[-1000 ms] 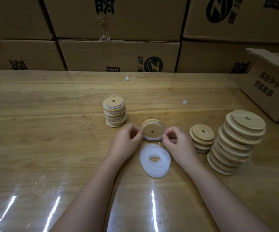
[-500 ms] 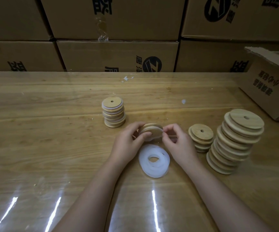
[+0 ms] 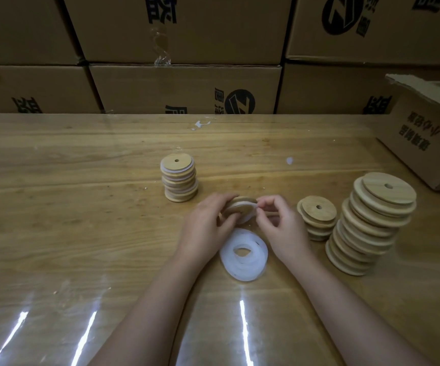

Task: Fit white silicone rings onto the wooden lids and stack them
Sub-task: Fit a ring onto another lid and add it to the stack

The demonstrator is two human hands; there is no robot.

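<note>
Tilting up off the bench [image 3: 81, 186], the wooden lid [image 3: 236, 210] was held between both hands near the middle, with a white ring [image 3: 246, 220] partly around its rim. The left hand [image 3: 208, 225] gripped the lid's left edge with curled fingers. The right hand [image 3: 279, 225] pinched the ring at the lid's right edge between thumb and fingertips. Just in front of the hands, a loose pile of rings [image 3: 244, 256] lay flat on the bench. Beyond the left hand stood a stack of ringed lids [image 3: 179, 180], white showing between the wooden discs. Right of the right hand stood a short stack of bare lids [image 3: 318, 216], and beside it a taller, leaning stack of bigger lids [image 3: 372, 223]. An open box [image 3: 424, 143] sat at the bench's far right corner. Printed cartons [image 3: 187, 88] were piled in a wall behind the bench.
</note>
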